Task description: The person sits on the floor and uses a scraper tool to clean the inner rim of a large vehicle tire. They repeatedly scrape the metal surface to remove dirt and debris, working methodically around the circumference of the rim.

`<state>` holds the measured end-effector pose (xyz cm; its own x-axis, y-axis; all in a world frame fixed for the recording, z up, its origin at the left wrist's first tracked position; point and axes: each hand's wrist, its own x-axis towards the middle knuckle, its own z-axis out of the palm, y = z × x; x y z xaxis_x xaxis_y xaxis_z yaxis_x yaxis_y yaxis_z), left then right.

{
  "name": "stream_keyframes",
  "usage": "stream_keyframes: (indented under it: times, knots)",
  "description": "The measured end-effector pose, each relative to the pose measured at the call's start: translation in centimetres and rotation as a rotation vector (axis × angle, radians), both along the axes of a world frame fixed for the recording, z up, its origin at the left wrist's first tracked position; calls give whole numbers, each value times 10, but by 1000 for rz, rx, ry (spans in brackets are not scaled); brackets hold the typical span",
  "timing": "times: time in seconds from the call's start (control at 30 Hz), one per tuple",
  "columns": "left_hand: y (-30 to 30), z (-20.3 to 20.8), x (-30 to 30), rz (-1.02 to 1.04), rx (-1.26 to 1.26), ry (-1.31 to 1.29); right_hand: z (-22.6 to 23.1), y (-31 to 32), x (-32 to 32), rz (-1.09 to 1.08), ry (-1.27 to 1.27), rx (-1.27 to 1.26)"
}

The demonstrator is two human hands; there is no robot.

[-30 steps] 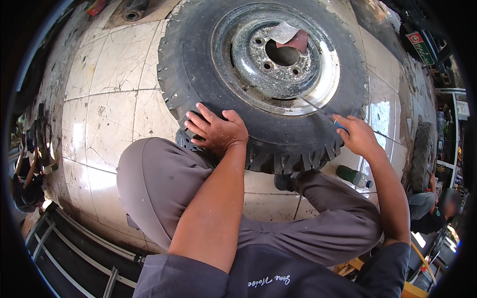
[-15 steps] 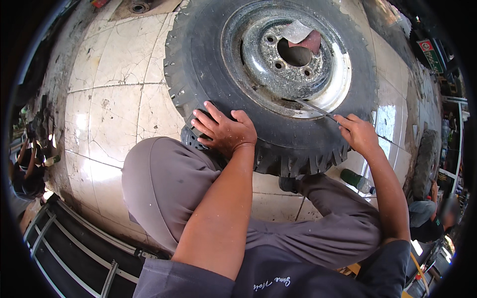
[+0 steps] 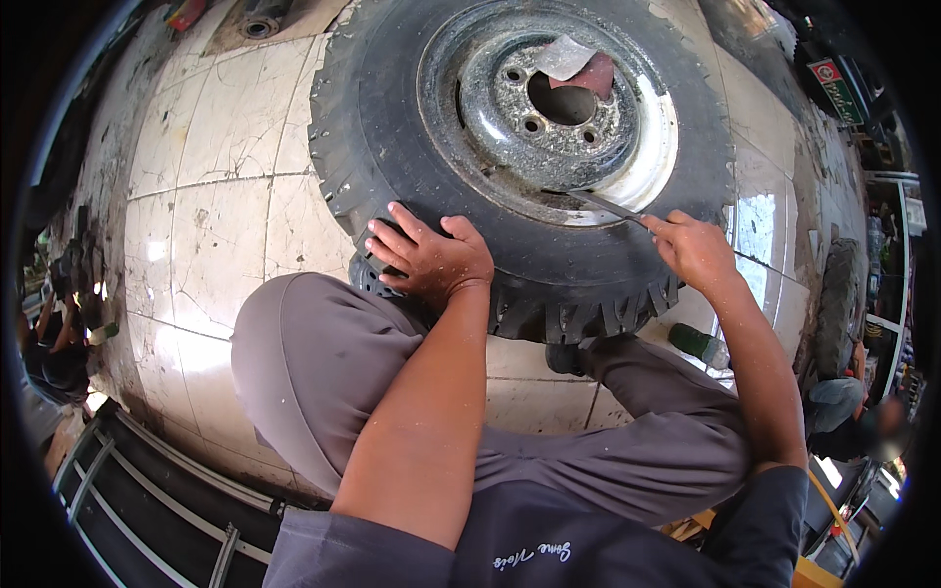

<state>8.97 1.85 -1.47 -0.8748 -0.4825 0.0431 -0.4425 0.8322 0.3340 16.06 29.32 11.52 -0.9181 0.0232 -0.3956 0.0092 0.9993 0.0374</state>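
Observation:
A large off-road tyre [image 3: 392, 147] lies flat before me, mounted on a worn metal wheel rim [image 3: 480, 171]. The rim's right side is bright, while much of the rest looks dark and speckled. My left hand [image 3: 438, 257] rests with spread fingers on the tyre's near-left edge, holding nothing. In my right hand [image 3: 692, 250], closed fingers grip a slim flat metal blade [image 3: 610, 206]; its handle is hidden by the hand. The tip meets the near inner part of the rim, by a slot. A folded piece of sandpaper [image 3: 590, 76], grey and dull red, lies over the hub hole.
Cracked pale tiles [image 3: 225, 230] surround the tyre. A green bottle [image 3: 698, 343] lies near my right leg. Another tyre [image 3: 836, 294] stands at the right beside shelves. A metal-railed frame [image 3: 162, 490] is at lower left. Other people are at the far left and right edges.
The whole scene has shifted slightly left in view. My right hand still holds the blade against nearly the same part of the rim, and my left hand stays on the tyre.

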Motion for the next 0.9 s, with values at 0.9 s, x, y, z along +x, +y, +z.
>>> stream_keyframes:
  times: [0.9]
  knots:
    - [5, -5, -3, 75, -66, 29, 22, 6, 26, -136, 35, 85]
